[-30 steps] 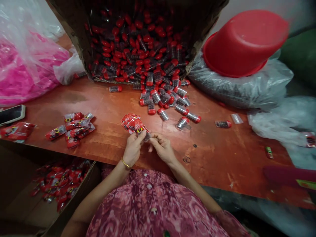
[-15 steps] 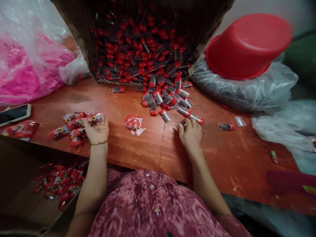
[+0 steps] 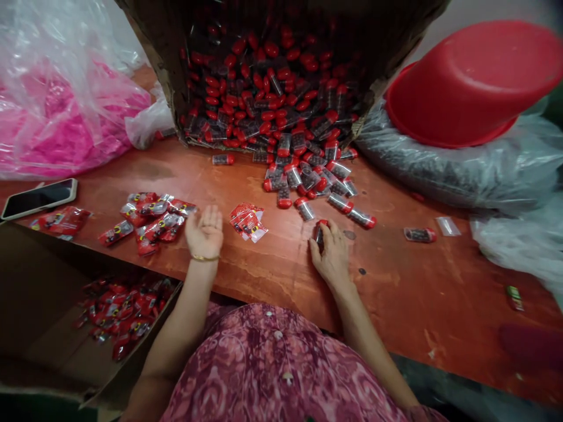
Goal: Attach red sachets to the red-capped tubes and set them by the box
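My left hand hovers palm up over the red-brown table, fingers loosely curled and holding nothing, between a heap of filled red packets and a small stack of empty red sachets. My right hand is closed on a small clear vial with a red cap, just in front of the loose vials that spill from the tipped cardboard box.
A phone and a red packet lie at the left edge. A pink-filled plastic bag sits back left. An upturned red basin rests on a plastic sack. Below the table, a carton holds filled packets.
My left hand dropped the filled packet on the left heap and swung back toward the sachet stack. My right hand picked a vial from the loose pile and drew it closer.
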